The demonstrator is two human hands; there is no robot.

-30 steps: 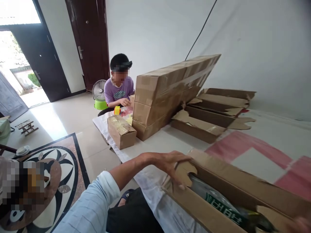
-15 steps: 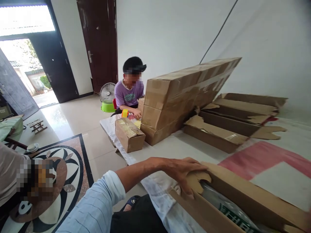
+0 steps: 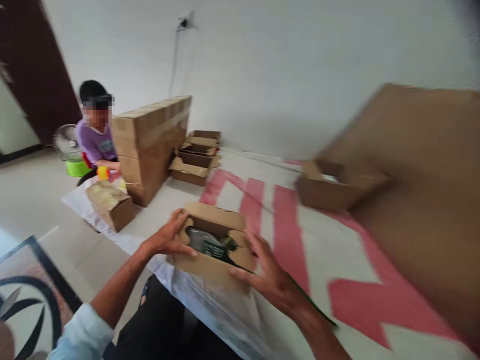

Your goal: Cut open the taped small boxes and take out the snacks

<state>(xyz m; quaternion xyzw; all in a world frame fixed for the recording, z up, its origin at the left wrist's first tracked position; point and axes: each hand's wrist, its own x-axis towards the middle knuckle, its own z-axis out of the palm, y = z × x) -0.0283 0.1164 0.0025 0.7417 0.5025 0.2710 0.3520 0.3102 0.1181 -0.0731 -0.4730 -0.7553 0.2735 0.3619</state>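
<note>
Brown oblong cardboard box point(image 3: 210, 269), top open, is sitting at the near edge of the table point(image 3: 315, 240) w/ its white-and-red covering, just ahead of the lap. My L hand point(image 3: 171, 237) is clamping the box's left end, thumb along the near wall; my R hand point(image 3: 267, 267) is gripping the right end, fingers by the notched brown cardboard flap point(image 3: 242, 246), thumb on the near wall too. Inside, a dark plastic-wrapped object w/ green-and-white lettering point(image 3: 212, 249) is lying lengthwise; I'm not making out what exactly, b/c of blur.

Main risk as I'm judging it: the box is resting so close to the edge that a pull toward the body could tip it off. Thumbs pressing too hard could buckle the thin near wall, & the flap's cut edge could snag the wrap. To the right, a big brown cardboard panel point(image 3: 420, 200) is standing poss. within elbow reach, so a wide R swing could knock it.
</note>
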